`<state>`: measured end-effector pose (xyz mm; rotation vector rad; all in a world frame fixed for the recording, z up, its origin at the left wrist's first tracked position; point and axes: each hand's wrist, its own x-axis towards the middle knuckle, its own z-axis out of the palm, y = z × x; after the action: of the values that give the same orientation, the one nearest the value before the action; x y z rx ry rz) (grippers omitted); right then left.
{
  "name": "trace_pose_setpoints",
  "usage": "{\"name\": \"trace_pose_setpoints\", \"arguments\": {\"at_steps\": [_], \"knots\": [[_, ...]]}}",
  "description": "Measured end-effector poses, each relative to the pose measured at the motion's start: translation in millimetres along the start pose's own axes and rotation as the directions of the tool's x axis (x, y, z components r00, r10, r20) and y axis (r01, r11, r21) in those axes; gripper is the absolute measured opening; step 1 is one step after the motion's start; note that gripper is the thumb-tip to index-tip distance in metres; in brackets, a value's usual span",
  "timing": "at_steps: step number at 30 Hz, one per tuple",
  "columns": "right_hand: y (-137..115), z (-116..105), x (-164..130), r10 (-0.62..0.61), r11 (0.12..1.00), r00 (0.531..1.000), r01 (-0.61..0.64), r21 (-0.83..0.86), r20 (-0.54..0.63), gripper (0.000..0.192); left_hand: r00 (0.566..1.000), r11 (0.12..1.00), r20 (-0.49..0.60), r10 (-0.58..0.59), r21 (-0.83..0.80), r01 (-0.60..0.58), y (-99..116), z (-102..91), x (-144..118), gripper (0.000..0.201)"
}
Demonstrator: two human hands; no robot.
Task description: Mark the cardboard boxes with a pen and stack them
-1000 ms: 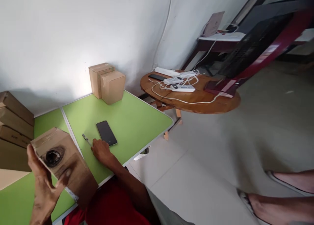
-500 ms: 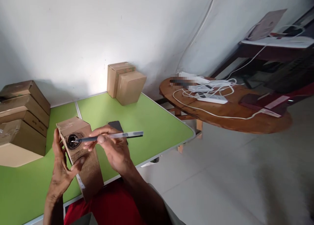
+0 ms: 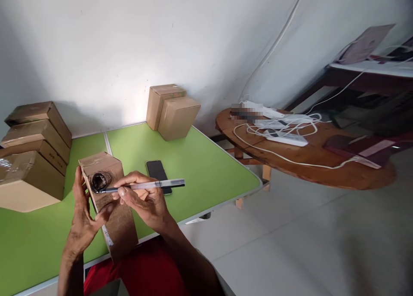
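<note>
While the left hand (image 3: 82, 214) grips the cardboard box (image 3: 109, 201), right-hand fingers (image 3: 127, 188) pinch a pen (image 3: 145, 185).

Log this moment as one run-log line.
left hand: grips brown cardboard box | right hand: grips clear pen, tip at box's dark scribbled spot | black phone on green table

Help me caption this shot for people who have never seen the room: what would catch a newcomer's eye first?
Probably the cardboard box held up at lower left by the left hand, with a dark ragged hole in its face, and the right hand aiming a pen at that hole. Beneath lies the bright green table, with a dark phone just beyond the hands. To the right, white cables sprawl over a round wooden table.
</note>
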<state>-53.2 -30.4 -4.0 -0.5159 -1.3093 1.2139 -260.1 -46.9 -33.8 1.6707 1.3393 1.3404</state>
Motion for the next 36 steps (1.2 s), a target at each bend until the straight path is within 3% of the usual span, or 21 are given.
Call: {"name": "trace_pose_setpoints", "arguments": {"at_steps": [3, 12, 18, 24, 27, 29, 31, 32, 33, 34, 36], "knots": [[1, -1, 1, -0.004, 1.0, 1.0, 0.004, -0.012, -0.015, 0.04, 1.0, 1.0, -0.004, 0.014, 0.02, -0.014, 0, -2.0, 0, 0.136], [-2, -7, 14, -0.04, 0.999, 0.963, 0.039, -0.008, -0.265, 0.046, 0.998, 0.998, -0.001, 0.064, -0.003, -0.064, -1, 0.8, 0, 0.135], [-9, 4, 24, -0.039, 0.997, 0.978, 0.052, 0.059, -0.203, 0.048, 0.994, 0.992, -0.003, 0.108, 0.062, -0.108, -3, 2.0, 0, 0.129], [-18, 18, 22, -0.064, 0.998, 0.991, 0.065, 0.009, -0.115, 0.045, 0.996, 0.993, -0.027, 0.082, 0.091, -0.08, -5, 2.0, 1, 0.132], [-19, 6, 24, -0.051, 0.995, 0.997, 0.056, 0.083, -0.061, 0.047, 0.998, 0.996, -0.043, 0.055, 0.066, -0.052, -1, -0.5, 3, 0.132], [-14, -14, 30, -0.07, 0.994, 0.985, 0.082, 0.073, -0.161, 0.051, 0.997, 0.998, -0.066, 0.04, 0.045, -0.037, 0, -4.4, 4, 0.13], [-5, -39, 39, -0.065, 0.993, 0.939, 0.028, -0.114, -0.337, 0.052, 0.997, 1.0, -0.071, -0.007, 0.012, 0.007, 0, -9.7, 3, 0.127], [2, -50, 43, -0.029, 0.954, 0.922, -0.09, -0.287, -0.385, 0.05, 0.997, 0.999, -0.072, -0.037, -0.005, 0.037, -1, -12.2, 3, 0.123], [9, -60, 47, 0.039, 0.846, 0.914, -0.246, -0.473, -0.404, 0.047, 0.995, 0.998, -0.078, -0.063, -0.017, 0.062, -3, -14.3, 3, 0.118], [18, -66, 51, 0.132, 0.672, 0.903, -0.385, -0.633, -0.409, 0.043, 0.993, 0.997, -0.092, -0.08, -0.022, 0.078, -5, -15.8, 2, 0.113], [37, -70, 55, 0.324, 0.315, 0.851, -0.508, -0.801, -0.412, 0.032, 0.989, 0.996, -0.122, -0.084, -0.014, 0.083, -9, -16.6, 1, 0.108]]}}
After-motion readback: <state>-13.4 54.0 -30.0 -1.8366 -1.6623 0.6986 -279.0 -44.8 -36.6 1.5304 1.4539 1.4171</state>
